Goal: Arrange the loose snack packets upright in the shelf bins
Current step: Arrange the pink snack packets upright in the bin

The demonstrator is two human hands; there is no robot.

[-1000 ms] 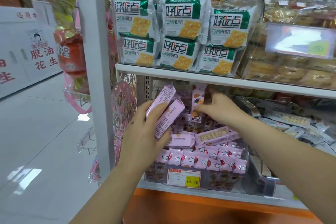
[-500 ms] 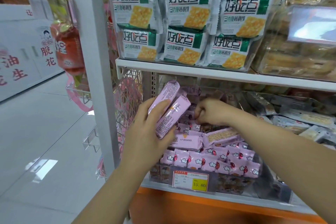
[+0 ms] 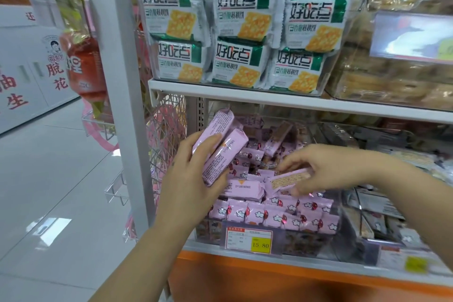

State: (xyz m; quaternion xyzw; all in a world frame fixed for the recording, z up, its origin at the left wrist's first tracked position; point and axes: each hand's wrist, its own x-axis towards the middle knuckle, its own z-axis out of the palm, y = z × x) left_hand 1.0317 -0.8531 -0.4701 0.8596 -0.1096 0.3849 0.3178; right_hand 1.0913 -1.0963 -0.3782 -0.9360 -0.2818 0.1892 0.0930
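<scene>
A clear shelf bin [image 3: 343, 225] on the lower shelf holds several pink snack packets; a front row [image 3: 269, 213] stands upright, others lie loose behind. My left hand [image 3: 193, 179] grips two long pink packets [image 3: 218, 152] at the bin's left edge, tilted up to the right. My right hand [image 3: 326, 167] reaches over the bin's middle and pinches one flat pink packet [image 3: 286, 180] between thumb and fingers. Another loose packet [image 3: 242, 187] lies flat between my hands. One packet [image 3: 278, 138] leans at the back.
Green cracker packs [image 3: 240, 32] fill a bin on the shelf above. A white shelf post [image 3: 117, 81] stands left of my left hand. A price tag [image 3: 248, 240] reading 15.80 fronts the bin. Darker packets [image 3: 377, 206] lie in the bin to the right. An aisle floor [image 3: 49, 179] opens leftward.
My right hand has come forward from the back of the bin and now pinches a flat pink packet. My left hand keeps its two packets; the view has moved closer.
</scene>
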